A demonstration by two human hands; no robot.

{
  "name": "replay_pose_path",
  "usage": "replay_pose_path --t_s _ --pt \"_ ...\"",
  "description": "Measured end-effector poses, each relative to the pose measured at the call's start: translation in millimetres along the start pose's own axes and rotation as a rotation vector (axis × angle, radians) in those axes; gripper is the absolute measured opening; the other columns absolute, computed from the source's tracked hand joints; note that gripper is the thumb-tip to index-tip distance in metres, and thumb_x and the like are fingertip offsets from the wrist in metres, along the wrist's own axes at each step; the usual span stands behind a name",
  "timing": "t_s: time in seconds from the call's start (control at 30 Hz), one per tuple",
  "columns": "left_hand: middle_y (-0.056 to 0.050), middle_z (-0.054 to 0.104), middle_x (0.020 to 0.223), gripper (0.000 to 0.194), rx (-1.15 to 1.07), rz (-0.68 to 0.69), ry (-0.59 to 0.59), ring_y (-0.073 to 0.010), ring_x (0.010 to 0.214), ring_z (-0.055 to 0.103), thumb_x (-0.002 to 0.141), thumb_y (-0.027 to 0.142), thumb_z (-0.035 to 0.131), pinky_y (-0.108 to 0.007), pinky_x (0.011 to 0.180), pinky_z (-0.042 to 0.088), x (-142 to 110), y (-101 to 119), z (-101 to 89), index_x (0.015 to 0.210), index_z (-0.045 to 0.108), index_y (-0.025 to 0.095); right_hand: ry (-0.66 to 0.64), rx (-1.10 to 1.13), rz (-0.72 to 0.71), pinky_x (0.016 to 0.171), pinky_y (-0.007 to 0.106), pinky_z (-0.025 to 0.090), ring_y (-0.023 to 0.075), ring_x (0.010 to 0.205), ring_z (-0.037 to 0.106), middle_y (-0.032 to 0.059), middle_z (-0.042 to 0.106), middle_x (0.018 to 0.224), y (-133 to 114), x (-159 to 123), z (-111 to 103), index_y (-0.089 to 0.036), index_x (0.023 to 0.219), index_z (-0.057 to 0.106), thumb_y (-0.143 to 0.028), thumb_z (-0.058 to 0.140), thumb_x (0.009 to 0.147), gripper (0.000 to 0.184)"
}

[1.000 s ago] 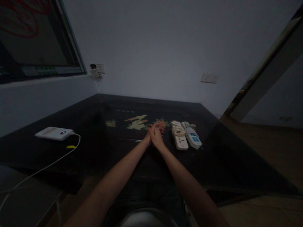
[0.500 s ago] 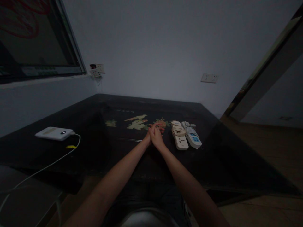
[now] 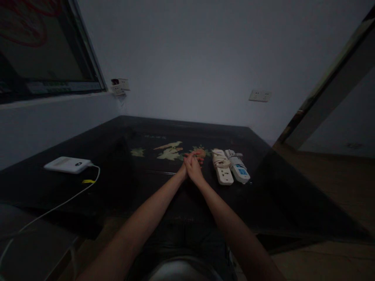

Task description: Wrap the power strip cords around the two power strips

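Observation:
My left hand (image 3: 184, 168) and my right hand (image 3: 193, 168) are clasped together over the middle of the dark table (image 3: 140, 191). The right one lies on top and hides part of the left; left fingertips show past its far side. No object shows in either hand, and the fingers are closed around each other. Just to the right lie two power strips side by side, each with its cord wound around it: a cream one (image 3: 225, 176) and a white one with a blue panel (image 3: 241, 171).
A white power bank (image 3: 66, 164) lies at the table's left, with a white cable (image 3: 70, 199) running off the near edge. Beside the cable is a small yellow tag (image 3: 88, 181). Wall sockets (image 3: 259, 95) and a window (image 3: 43, 47) border the table. The room is dim.

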State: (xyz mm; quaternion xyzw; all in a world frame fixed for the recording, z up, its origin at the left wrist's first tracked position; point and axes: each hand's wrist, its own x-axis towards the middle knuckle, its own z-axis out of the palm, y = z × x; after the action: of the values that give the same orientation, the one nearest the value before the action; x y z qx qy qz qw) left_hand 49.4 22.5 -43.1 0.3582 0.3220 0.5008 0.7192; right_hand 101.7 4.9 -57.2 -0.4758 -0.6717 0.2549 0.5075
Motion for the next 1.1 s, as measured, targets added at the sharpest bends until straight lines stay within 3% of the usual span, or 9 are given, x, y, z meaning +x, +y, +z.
replay_pose_path --t_s 0.3,0.63,0.83,1.0,1.1 --pt "-0.007 0.066 0.082 0.035 0.031 0.037 0.005 -0.0198 0.078 0.062 0.095 0.039 0.033 -0.036 0.072 0.051 -3.2 -0.3 -0.3 0.105 0.061 0.020 -0.012 -0.010 0.009 0.102 0.040 0.038 0.0257 0.119 0.051 0.0159 0.057 0.125 -1.9 -0.5 -1.1 -0.013 0.124 0.055 -0.039 0.044 0.090 0.045" --pt "-0.007 0.067 0.079 0.033 0.052 0.042 0.012 -0.0167 0.071 0.062 0.094 0.032 0.032 -0.028 0.062 0.051 -4.1 1.5 1.1 0.106 0.060 0.019 -0.006 -0.017 0.019 0.101 0.039 0.039 0.0257 0.119 0.051 0.0167 0.056 0.126 -3.2 -1.2 -1.2 -0.013 0.123 0.055 -0.040 0.044 0.090 0.045" --pt "-0.008 0.066 0.085 0.036 0.053 0.039 0.011 -0.0169 0.075 0.063 0.096 0.037 0.032 -0.027 0.061 0.050 -7.6 2.2 3.0 0.109 0.059 0.017 -0.005 -0.018 0.008 0.101 0.039 0.038 0.0250 0.118 0.051 0.0150 0.058 0.123 -0.7 -0.3 -1.2 -0.015 0.121 0.057 -0.041 0.043 0.090 0.043" --pt "-0.009 0.061 0.110 0.035 0.062 0.013 0.017 -0.0183 0.090 0.062 0.092 0.039 0.051 -0.038 0.078 0.053 -7.0 3.3 4.7 0.117 0.055 0.015 -0.011 -0.020 -0.003 0.102 0.040 0.038 0.0263 0.118 0.052 0.0168 0.058 0.124 0.4 0.5 -1.2 -0.012 0.122 0.057 -0.042 0.043 0.089 0.046" --pt "-0.009 0.059 0.115 0.035 0.067 0.013 0.016 -0.0199 0.096 0.061 0.091 0.036 0.054 -0.040 0.081 0.053 -7.1 3.6 5.1 0.118 0.055 0.015 -0.012 -0.018 -0.011 0.102 0.040 0.037 0.0260 0.119 0.051 0.0163 0.058 0.123 -0.6 0.5 -1.5 -0.013 0.122 0.057 -0.041 0.043 0.089 0.044"
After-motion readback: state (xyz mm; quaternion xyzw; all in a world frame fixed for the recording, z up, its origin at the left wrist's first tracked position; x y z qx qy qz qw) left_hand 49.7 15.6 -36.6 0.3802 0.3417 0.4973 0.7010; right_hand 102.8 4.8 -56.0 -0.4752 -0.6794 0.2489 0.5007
